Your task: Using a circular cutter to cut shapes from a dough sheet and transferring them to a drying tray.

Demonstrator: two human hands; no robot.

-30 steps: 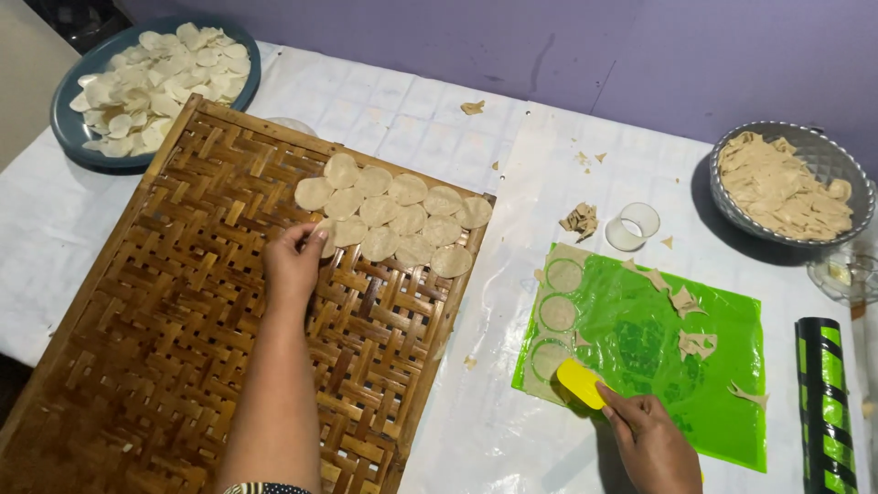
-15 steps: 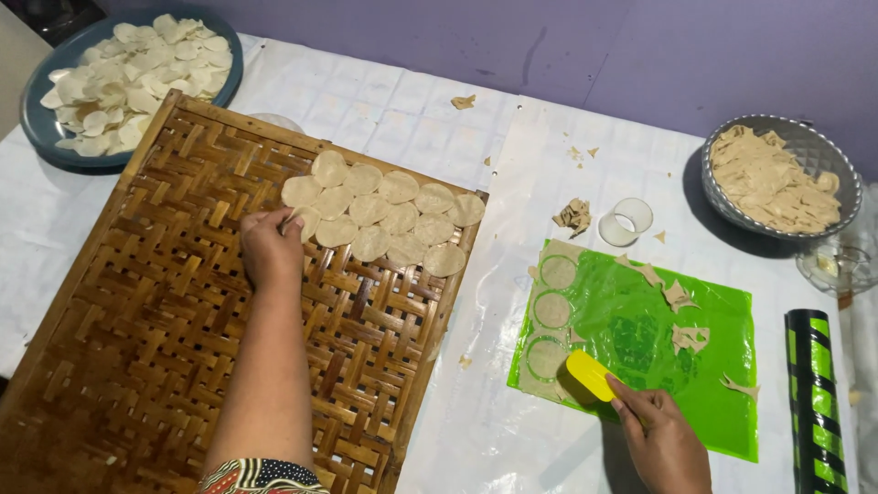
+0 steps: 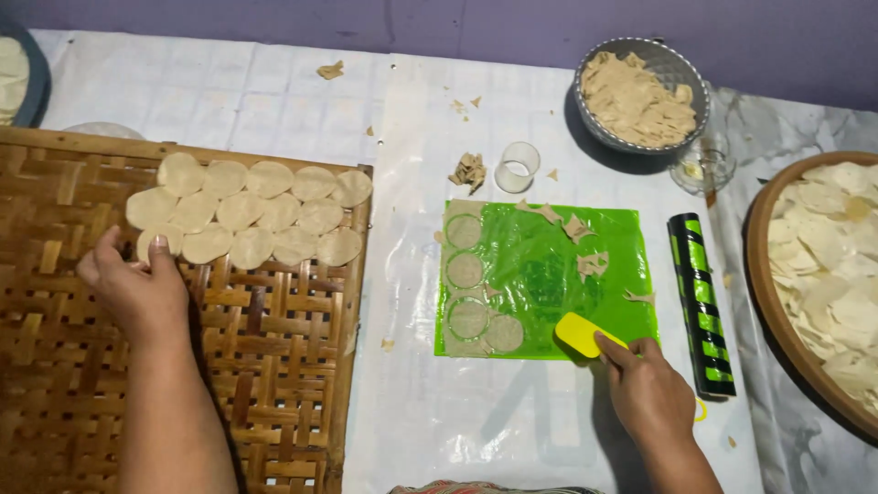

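mat (image 3: 549, 274) – bright green | scraper (image 3: 585, 334) – yellow | tray (image 3: 55, 384) – brown woven lattice

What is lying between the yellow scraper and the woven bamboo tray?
In the head view, four cut dough circles lie on the green mat between the yellow scraper and woven bamboo tray, then bare white plastic sheet.

A home kitchen workspace: dough rounds (image 3: 247, 215) drying on a woven bamboo tray (image 3: 274, 366).

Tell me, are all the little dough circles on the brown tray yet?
Not yet. About thirteen dough rounds already lie in rows on the woven tray. The left hand touches one at the row's end; the right hand holds a yellow scraper. Four cut rounds remain on the green sheet.
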